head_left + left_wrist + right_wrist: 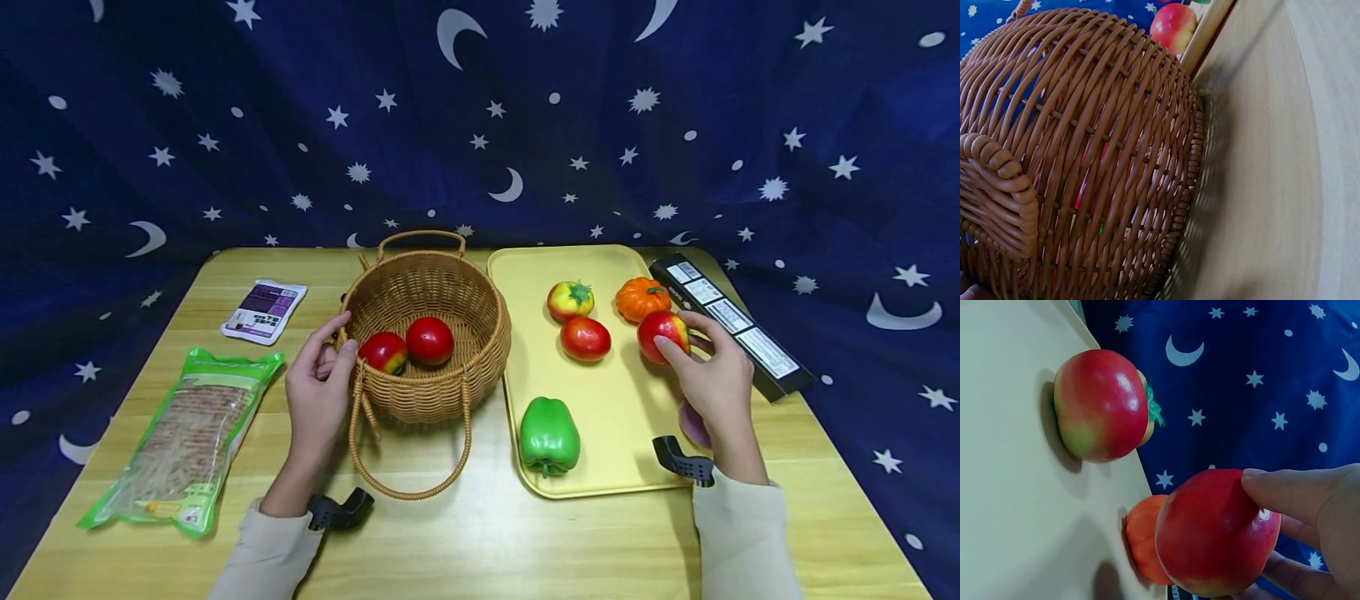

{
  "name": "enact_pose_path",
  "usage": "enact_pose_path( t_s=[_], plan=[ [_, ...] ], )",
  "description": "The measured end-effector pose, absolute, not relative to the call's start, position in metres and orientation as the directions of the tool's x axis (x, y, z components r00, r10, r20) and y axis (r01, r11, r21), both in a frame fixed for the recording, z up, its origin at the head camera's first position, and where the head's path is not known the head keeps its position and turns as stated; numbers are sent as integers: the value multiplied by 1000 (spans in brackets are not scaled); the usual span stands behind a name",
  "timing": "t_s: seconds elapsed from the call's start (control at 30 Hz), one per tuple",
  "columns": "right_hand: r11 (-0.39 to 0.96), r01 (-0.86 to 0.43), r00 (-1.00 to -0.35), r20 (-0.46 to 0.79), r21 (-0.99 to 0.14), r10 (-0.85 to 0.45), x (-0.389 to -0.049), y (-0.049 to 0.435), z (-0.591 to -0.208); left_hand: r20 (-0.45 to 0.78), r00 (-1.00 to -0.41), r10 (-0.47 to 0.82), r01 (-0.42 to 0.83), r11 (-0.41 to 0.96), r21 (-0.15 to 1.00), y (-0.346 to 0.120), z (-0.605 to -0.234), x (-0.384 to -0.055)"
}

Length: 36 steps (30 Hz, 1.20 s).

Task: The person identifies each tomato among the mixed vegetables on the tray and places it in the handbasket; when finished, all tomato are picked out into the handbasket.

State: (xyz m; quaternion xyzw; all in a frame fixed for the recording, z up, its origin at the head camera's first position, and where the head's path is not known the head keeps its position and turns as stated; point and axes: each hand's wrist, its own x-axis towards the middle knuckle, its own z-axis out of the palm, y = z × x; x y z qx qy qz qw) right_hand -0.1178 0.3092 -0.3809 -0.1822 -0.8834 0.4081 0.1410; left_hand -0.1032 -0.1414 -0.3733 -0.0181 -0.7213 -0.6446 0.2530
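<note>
My left hand (322,392) grips the left rim of a woven wicker basket (487,350) with thumb and fingers. Two red apples lie inside: a red-and-yellow apple (384,352) and a darker apple (430,341). Over the right side of the yellow tray (622,442), my right hand (716,367) holds another red-and-yellow apple (1216,531) between thumb and fingers. Behind that apple sits an orange pumpkin (1144,537). Also on the tray are a red-and-yellow fruit with a green leafy top (566,302), a red oval fruit (586,339) and a green bell pepper (550,435).
A purple item (694,425) is partly hidden by my right hand. A long black box (727,325) lies along the tray's right side. At left are a green-edged clear food bag (187,442) and a small purple-and-white packet (264,311). Starry blue cloth (420,150) hangs behind.
</note>
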Motion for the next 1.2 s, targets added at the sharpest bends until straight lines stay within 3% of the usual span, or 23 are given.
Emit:
enact_pose_path(
  t_s=[0.53, 1.2],
  plan=[
    [534, -16, -930, 208, -845, 302, -125, 272, -371, 391, -869, -303, 354, 171, 919, -141, -373, -105],
    [401, -186, -973, 225, -897, 50, -135, 229, -344, 385, -869, -310, 352, 159, 922, -139, -372, -104]
  ],
)
